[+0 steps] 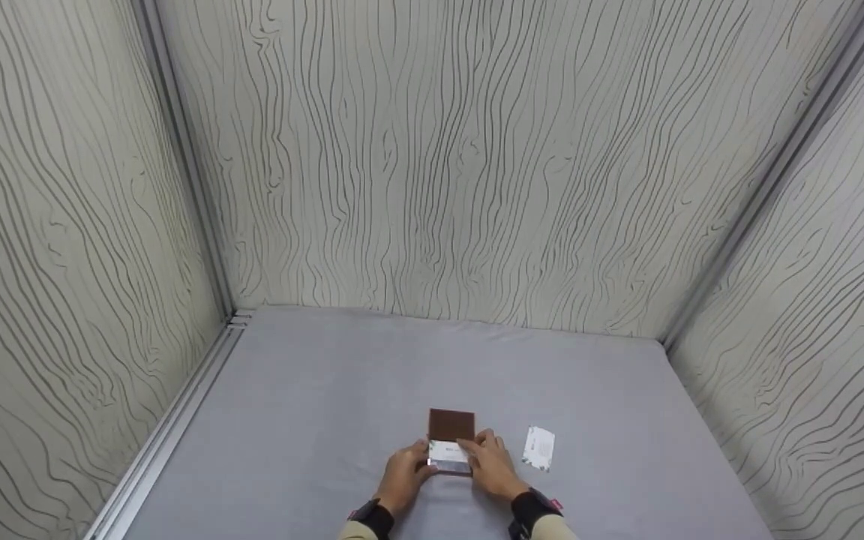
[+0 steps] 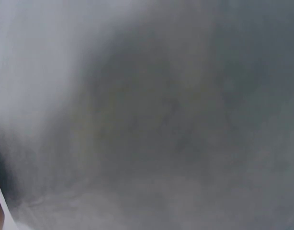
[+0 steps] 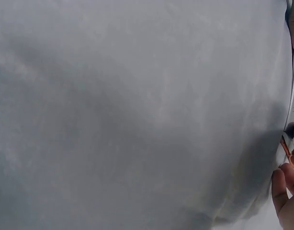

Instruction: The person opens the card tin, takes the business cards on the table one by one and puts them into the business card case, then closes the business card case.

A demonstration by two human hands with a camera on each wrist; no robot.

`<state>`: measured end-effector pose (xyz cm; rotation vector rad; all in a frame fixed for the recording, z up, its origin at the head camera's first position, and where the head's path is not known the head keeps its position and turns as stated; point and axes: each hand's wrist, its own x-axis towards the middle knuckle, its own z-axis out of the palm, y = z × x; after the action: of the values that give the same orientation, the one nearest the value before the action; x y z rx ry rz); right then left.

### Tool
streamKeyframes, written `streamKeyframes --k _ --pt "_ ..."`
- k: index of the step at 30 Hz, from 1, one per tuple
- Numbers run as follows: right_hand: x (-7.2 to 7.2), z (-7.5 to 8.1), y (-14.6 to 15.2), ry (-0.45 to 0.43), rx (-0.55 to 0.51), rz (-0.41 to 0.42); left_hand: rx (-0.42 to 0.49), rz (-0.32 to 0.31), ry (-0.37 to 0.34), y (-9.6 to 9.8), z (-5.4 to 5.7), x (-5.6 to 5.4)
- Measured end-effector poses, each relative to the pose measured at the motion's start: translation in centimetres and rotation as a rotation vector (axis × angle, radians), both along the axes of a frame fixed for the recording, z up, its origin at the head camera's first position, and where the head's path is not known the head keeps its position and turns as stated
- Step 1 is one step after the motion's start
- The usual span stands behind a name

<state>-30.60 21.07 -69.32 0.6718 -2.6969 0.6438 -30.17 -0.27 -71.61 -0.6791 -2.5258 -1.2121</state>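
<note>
A brown card holder (image 1: 451,424) lies opened out in front of me, its upper panel bare. Over its lower half is a white printed card (image 1: 445,451), with a clear, shiny strip (image 1: 450,466) below it. My left hand (image 1: 403,474) grips the holder's lower left edge. From the other side my right hand (image 1: 493,466) holds the right edge, one digit lying across the card's top. In the right wrist view, fingers (image 3: 279,189) curl by a brown edge (image 3: 287,147). Only a sliver of skin shows in the left wrist view.
A second white card (image 1: 539,448) with leafy corners lies to the right of my right hand on the grey cloth-covered table (image 1: 312,420). Wood-grain patterned walls (image 1: 432,165) enclose the table at the back and sides. Metal rails (image 1: 169,427) run along the left edge.
</note>
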Motion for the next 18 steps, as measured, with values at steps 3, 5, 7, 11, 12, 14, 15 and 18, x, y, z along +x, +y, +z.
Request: streamKeyframes --k 3,5,7,11,12,14,15,18 --pt "0.1 0.2 -0.1 -0.01 0.04 0.001 -0.001 0.001 -0.011 0.0 -0.1 0.0" --pt "0.2 0.4 -0.1 -0.039 0.054 -0.011 0.005 0.0 -0.008 0.0 -0.1 0.0" --pt "0.2 0.6 -0.2 -0.052 0.058 -0.014 0.015 0.0 -0.011 0.1 -0.1 0.0" --pt "0.1 0.7 0.1 -0.069 0.041 -0.017 0.014 0.004 -0.028 0.1 -0.1 -0.1" --pt "0.1 0.8 0.3 -0.073 0.032 -0.019 0.013 0.002 -0.03 0.1 -0.1 -0.1" --pt "-0.1 0.8 0.7 -0.073 0.01 -0.035 0.009 0.001 -0.031 0.1 -0.2 -0.1" --pt "-0.1 0.8 1.0 -0.066 -0.002 -0.045 0.012 0.0 -0.031 0.0 -0.2 -0.1" --pt "-0.4 0.6 2.2 -0.022 -0.024 -0.087 0.021 -0.002 -0.013 -0.1 -0.1 0.0"
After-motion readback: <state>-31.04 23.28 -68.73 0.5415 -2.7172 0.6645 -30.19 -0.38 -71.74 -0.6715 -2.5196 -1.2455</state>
